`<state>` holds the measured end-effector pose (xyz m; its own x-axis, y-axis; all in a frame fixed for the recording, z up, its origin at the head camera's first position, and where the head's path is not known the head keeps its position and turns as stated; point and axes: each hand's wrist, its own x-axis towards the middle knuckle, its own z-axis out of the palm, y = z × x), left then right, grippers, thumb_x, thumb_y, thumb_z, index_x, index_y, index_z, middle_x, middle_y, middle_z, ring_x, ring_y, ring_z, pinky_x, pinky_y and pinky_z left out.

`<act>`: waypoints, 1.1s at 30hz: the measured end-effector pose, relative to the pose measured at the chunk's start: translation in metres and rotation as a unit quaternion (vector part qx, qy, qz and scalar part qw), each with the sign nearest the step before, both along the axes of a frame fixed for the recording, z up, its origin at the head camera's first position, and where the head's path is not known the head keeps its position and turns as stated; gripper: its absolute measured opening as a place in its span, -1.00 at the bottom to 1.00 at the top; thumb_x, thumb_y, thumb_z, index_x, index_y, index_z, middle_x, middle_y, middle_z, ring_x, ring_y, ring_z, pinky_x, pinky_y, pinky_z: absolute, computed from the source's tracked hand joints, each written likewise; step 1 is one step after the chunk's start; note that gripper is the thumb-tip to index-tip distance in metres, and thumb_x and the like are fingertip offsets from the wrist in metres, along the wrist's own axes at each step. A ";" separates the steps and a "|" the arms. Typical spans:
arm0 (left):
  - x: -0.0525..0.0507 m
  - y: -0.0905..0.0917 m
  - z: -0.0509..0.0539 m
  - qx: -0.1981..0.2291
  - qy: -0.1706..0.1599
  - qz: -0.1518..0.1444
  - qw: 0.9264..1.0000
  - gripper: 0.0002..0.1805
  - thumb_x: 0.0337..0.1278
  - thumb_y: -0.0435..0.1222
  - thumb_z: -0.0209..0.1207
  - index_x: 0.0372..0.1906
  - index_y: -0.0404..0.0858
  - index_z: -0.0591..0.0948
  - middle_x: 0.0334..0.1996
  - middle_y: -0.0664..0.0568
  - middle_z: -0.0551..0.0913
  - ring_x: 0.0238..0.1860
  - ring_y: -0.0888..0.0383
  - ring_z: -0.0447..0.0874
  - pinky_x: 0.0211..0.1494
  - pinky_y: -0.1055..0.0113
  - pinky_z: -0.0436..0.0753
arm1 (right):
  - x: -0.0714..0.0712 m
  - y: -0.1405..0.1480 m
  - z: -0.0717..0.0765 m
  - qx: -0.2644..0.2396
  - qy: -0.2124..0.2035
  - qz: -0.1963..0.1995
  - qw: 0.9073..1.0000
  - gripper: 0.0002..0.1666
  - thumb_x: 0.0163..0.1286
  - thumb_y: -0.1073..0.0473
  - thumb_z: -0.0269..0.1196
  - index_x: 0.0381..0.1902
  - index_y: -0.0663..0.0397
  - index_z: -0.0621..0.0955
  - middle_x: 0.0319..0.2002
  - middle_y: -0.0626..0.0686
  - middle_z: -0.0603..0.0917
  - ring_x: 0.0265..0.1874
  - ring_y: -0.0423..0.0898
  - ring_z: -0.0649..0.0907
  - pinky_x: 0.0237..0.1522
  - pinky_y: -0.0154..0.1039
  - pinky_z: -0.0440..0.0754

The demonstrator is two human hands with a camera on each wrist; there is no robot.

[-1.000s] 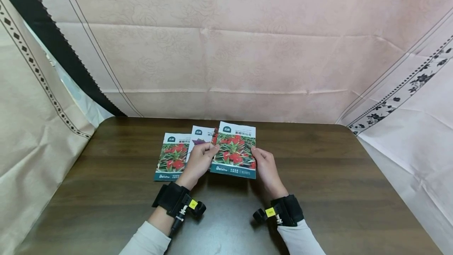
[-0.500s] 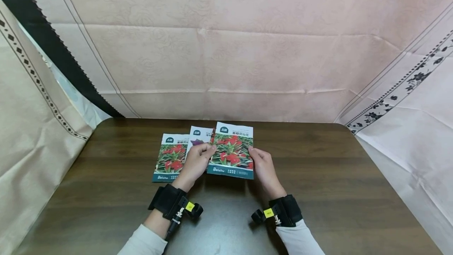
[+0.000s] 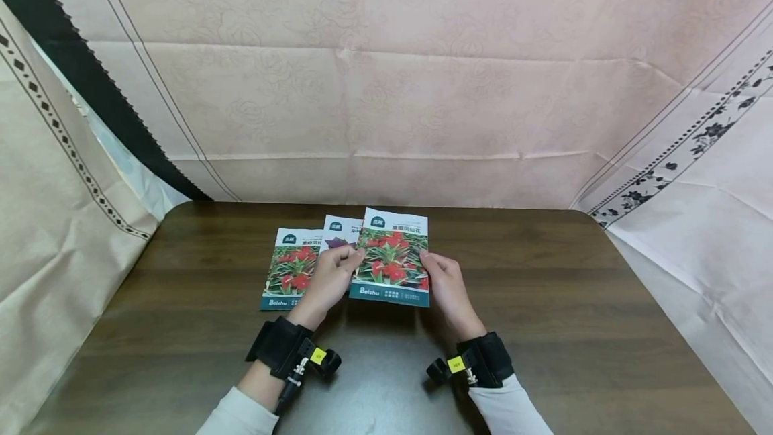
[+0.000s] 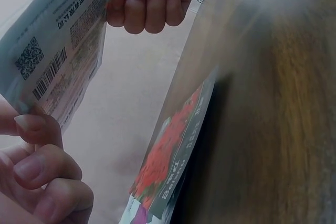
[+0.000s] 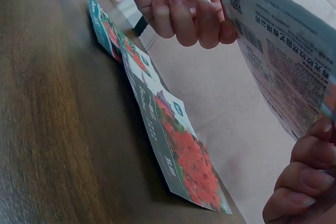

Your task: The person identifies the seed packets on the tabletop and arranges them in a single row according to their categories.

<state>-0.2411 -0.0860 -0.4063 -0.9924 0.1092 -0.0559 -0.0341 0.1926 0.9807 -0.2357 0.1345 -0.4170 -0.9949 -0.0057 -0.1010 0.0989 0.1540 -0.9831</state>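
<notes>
Both hands hold a seed packet with red flowers on its front, raised above the table. My left hand pinches its left edge, thumb in front. The right hand pinches the opposite edge. In the left wrist view the packet's printed back shows a QR code and barcode. On the table lie overlapping packets: a red-flowered one at the left, a white one with a purple flower beside it, and a grey-banded one with red flowers, which the raised packet hides in the head view.
The brown wooden table extends around the packets on all sides. Pale patterned cloth hangs behind its far edge, with more cloth at the right side. A black wrist strap with a camera sits on each wrist.
The held packet and both hands have shifted slightly left, over the packets on the table. The grip stays the same. The packets lying down have not moved on the table.
</notes>
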 end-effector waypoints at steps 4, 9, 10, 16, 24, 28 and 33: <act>0.001 -0.003 -0.001 -0.002 -0.006 0.007 1.000 -0.58 0.40 -0.05 0.04 -0.55 -0.22 0.42 -0.68 0.06 0.22 -0.55 0.05 0.24 -0.40 0.29 0.26 | 0.002 -0.002 0.000 -0.003 0.002 0.006 1.000 -0.43 0.53 -0.15 -0.05 -0.02 0.20 0.65 -0.33 0.06 0.72 -0.34 -0.11 0.66 -0.16 -0.29 0.55; 0.004 -0.008 -0.002 -0.009 -0.007 0.009 1.000 -0.58 0.41 -0.05 0.03 -0.53 -0.23 0.43 -0.66 0.05 0.25 -0.52 0.05 0.27 -0.39 0.30 0.27 | 0.004 -0.007 -0.001 -0.006 0.002 0.009 1.000 -0.43 0.52 -0.16 -0.03 -0.01 0.18 0.65 -0.34 0.06 0.72 -0.34 -0.11 0.65 -0.16 -0.29 0.54; 0.005 -0.009 -0.003 -0.013 -0.006 0.010 1.000 -0.58 0.41 -0.05 0.03 -0.53 -0.23 0.42 -0.67 0.06 0.25 -0.52 0.05 0.26 -0.39 0.30 0.27 | 0.005 -0.008 -0.001 -0.006 0.003 0.010 1.000 -0.43 0.52 -0.16 -0.03 -0.01 0.18 0.66 -0.34 0.06 0.72 -0.34 -0.12 0.65 -0.16 -0.29 0.54; 0.010 -0.016 -0.002 -0.020 0.000 0.011 1.000 -0.58 0.42 -0.07 0.02 -0.54 -0.24 0.37 -0.65 0.05 0.20 -0.56 0.06 0.20 -0.42 0.31 0.23 | 0.005 -0.013 -0.001 -0.015 0.002 0.022 1.000 -0.45 0.52 -0.14 -0.02 -0.04 0.18 0.66 -0.34 0.06 0.73 -0.35 -0.12 0.66 -0.18 -0.28 0.56; 0.015 -0.023 0.000 -0.022 0.010 0.007 1.000 -0.52 0.41 -0.04 0.03 -0.57 -0.26 0.32 -0.68 0.08 0.17 -0.57 0.10 0.17 -0.42 0.31 0.22 | 0.009 -0.016 0.003 -0.021 0.009 0.044 0.999 -0.46 0.53 -0.13 -0.02 -0.07 0.18 0.68 -0.34 0.08 0.74 -0.36 -0.11 0.67 -0.21 -0.29 0.57; 0.018 -0.027 0.002 -0.029 0.014 0.006 0.999 -0.52 0.41 -0.03 0.03 -0.57 -0.27 0.34 -0.67 0.07 0.17 -0.56 0.09 0.18 -0.41 0.31 0.23 | 0.011 -0.020 0.005 -0.016 0.015 0.054 0.998 -0.46 0.51 -0.13 0.00 -0.06 0.20 0.68 -0.33 0.08 0.74 -0.37 -0.13 0.66 -0.21 -0.30 0.58; 0.022 -0.032 0.001 -0.036 0.010 0.005 0.999 -0.53 0.42 -0.06 0.02 -0.57 -0.28 0.35 -0.66 0.05 0.18 -0.54 0.08 0.19 -0.40 0.30 0.23 | 0.014 -0.022 0.005 -0.015 0.018 0.070 0.997 -0.42 0.51 -0.17 -0.01 -0.04 0.21 0.67 -0.28 0.11 0.75 -0.35 -0.15 0.67 -0.18 -0.27 0.61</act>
